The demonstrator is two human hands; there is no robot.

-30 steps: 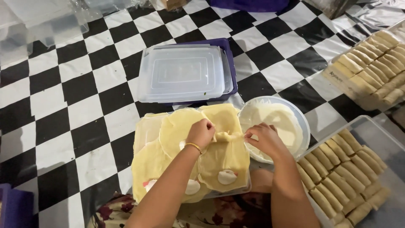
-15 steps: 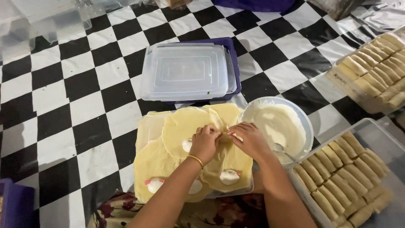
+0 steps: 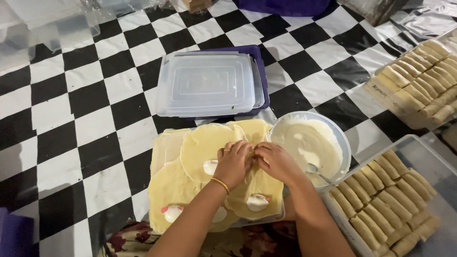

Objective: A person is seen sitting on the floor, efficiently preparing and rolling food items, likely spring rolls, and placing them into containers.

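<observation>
Several thin yellow crepes [image 3: 200, 152] lie overlapping on a clear lid [image 3: 162, 147], some with a dab of white and pink filling [image 3: 258, 202]. My left hand [image 3: 233, 162], with a gold bracelet and a ring, and my right hand [image 3: 276, 161] meet over one crepe near the middle, fingers closed on its folded edge. Just right of my hands stands a white bowl [image 3: 340, 138] of cream with a spoon [image 3: 316, 172] in it.
A stack of clear lids on a purple tray [image 3: 209, 83] lies beyond the crepes. Clear trays of rolled crepes stand at the right [image 3: 385, 195] and far right [image 3: 419, 81]. The surface is a black and white checked cloth [image 3: 71, 119].
Both hands have drawn together over one crepe and folded it smaller. The view has shifted slightly.
</observation>
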